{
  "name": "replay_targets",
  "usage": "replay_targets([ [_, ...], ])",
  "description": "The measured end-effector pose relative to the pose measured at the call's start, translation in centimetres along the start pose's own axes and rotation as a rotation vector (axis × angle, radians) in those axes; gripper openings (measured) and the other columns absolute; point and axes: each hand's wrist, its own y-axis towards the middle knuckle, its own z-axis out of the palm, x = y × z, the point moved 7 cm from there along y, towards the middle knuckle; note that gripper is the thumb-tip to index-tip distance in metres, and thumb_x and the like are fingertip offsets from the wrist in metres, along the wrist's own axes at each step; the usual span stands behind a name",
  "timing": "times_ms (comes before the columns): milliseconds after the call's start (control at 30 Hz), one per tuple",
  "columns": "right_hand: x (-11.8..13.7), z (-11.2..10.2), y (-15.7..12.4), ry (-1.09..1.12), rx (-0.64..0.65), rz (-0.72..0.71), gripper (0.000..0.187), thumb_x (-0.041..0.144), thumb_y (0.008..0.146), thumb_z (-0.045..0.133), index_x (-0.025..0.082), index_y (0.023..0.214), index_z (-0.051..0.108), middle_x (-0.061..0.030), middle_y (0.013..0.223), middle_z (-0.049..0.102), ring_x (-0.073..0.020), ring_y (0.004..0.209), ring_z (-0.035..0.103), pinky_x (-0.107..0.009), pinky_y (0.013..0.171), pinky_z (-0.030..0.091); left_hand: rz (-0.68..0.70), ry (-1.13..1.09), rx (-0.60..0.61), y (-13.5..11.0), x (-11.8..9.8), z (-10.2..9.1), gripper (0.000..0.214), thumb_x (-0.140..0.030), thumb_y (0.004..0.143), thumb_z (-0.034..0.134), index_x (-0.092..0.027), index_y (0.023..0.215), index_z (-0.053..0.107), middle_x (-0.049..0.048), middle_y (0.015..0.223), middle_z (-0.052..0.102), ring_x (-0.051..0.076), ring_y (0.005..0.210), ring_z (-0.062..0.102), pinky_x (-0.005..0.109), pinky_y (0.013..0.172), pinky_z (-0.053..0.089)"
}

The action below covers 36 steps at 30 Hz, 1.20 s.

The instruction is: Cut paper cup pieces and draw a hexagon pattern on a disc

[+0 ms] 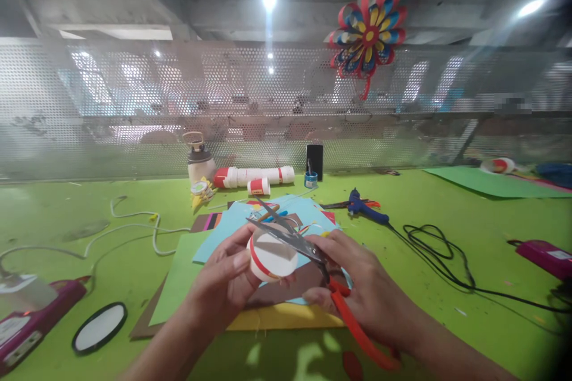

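Note:
My left hand [227,268] is closed around a white paper cup [274,259] with a red band, its round white end turned toward me. In my right hand [357,274] is a pair of scissors [308,247] with orange handles and dark metal blades. The blades are parted and cross over the cup's top edge, pointing up and left. Whether they touch the cup I cannot tell. Beneath both hands lies a stack of coloured paper [183,274], with light blue, green, brown and yellow sheets showing.
A blue glue gun [366,208] with a coiled black cord lies right. Purple power strips [44,321] [543,256] sit at both sides. Behind stand a paper cup [258,187], stacked cups [259,176], a bottle [200,166] and a blue jar [310,179]. A paper flower [369,36] hangs above.

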Motion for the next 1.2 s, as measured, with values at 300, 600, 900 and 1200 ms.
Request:
replay_targets([
  [300,0.1,-0.1,0.0,-0.025,0.006,-0.018,0.043,0.041,0.085,0.065,0.024,0.123,0.054,-0.0038,0.09,0.052,-0.0183,0.077,0.051,-0.033,0.069,0.044,-0.02,-0.032,0.035,0.2,-0.4,0.3,0.028,-0.035,0.082,0.062,-0.012,0.099,0.066,0.013,0.088,0.073,0.024,0.076,0.069,0.032,0.071,0.053],
  [600,-0.2,-0.3,0.4,-0.02,-0.033,0.048,0.042,0.043,0.086,0.064,0.021,0.121,0.055,-0.0035,0.087,0.054,-0.0183,0.075,0.052,-0.033,0.068,0.045,-0.017,-0.062,-0.11,0.3,-0.1,-0.4,0.03,-0.028,0.083,0.064,-0.014,0.109,0.068,0.0116,0.101,0.071,0.024,0.087,0.068,0.029,0.067,0.057],
  [900,-0.8,-0.1,0.4,-0.039,-0.059,0.098,0.04,0.042,0.085,0.064,0.023,0.119,0.057,-0.0037,0.088,0.056,-0.0201,0.076,0.054,-0.036,0.07,0.046,0.045,-0.018,-0.184,0.4,-0.2,-1.0,0.044,-0.018,0.075,0.075,-0.026,0.118,0.066,0.0063,0.1,0.073,0.019,0.081,0.07,0.023,0.065,0.057],
  [1200,-0.8,0.2,0.5,-0.017,-0.077,0.071,0.047,0.042,0.084,0.066,0.02,0.124,0.053,-0.0082,0.103,0.056,-0.0226,0.089,0.055,-0.039,0.078,0.047,0.044,-0.05,-0.182,0.5,0.0,-0.9,0.036,-0.02,0.073,0.078,-0.024,0.109,0.072,0.0052,0.095,0.075,0.015,0.074,0.07,0.024,0.072,0.058],
])
